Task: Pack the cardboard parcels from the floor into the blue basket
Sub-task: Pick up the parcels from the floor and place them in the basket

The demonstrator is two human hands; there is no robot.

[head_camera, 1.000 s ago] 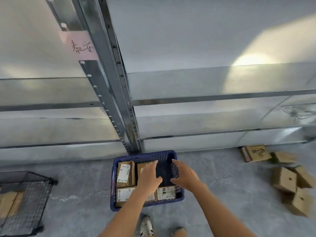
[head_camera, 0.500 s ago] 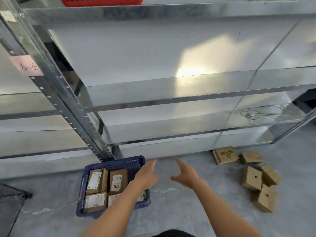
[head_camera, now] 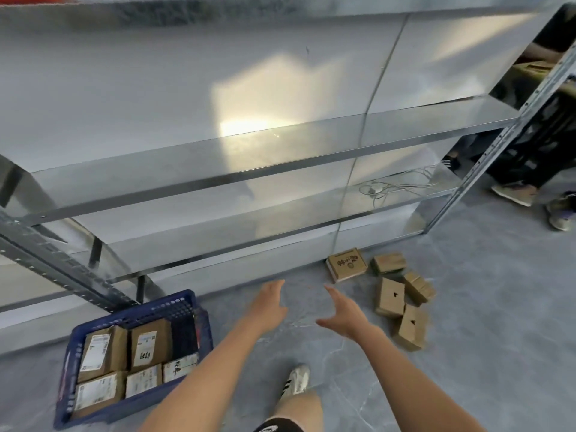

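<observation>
The blue basket (head_camera: 199, 310) sits on the floor at lower left, holding several labelled cardboard parcels (head_camera: 149, 344). Several loose cardboard parcels (head_camera: 389, 297) lie in a heap on the floor at right, by the foot of the shelving; the flattest one (head_camera: 346, 264) lies nearest the shelf. My left hand (head_camera: 268, 304) and my right hand (head_camera: 343, 313) are stretched out over bare floor between basket and heap, fingers spread, holding nothing. The right hand is a short way left of the heap.
Metal shelving (head_camera: 249, 169) runs along the far side, with a loose white cable (head_camera: 396, 187) on a low shelf. Another person's shoes (head_camera: 514, 193) stand at far right. My own shoe (head_camera: 297, 380) is on the grey floor below my arms.
My hands left the basket and swung right toward the heap of parcels. The view turned right, so the basket slid to lower left and the heap moved nearer the centre.
</observation>
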